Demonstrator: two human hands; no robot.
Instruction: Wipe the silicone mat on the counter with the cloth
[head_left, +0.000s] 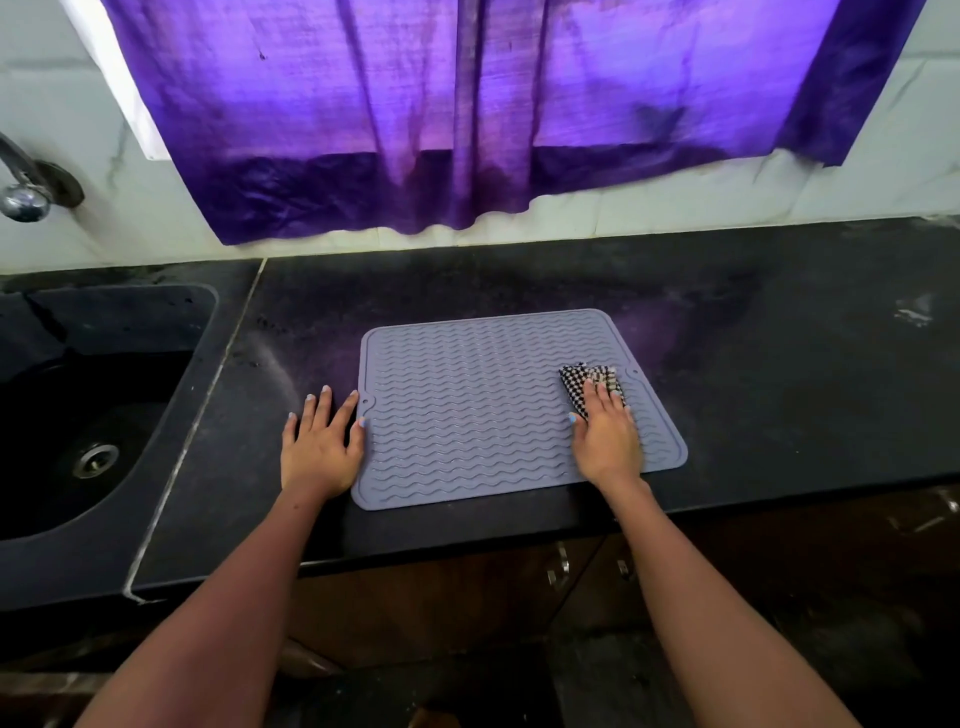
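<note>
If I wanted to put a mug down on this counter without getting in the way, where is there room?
The widest bare stretch of counter lies right of the silicone mat. A band also runs behind the mat, below the purple curtain. Left is tighter: the left hand rests flat between mat and sink. The right hand presses the cloth on the mat's right side.

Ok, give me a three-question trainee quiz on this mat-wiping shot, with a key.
1. True or false: the cloth lies on the mat.
2. Which hand presses the cloth?
3. The left hand rests: A) in the sink B) flat on the counter at the mat's left edge C) on the tap

Key: 1 true. 2 the right hand, flat on it, near the mat's right edge. 3 B.
</note>
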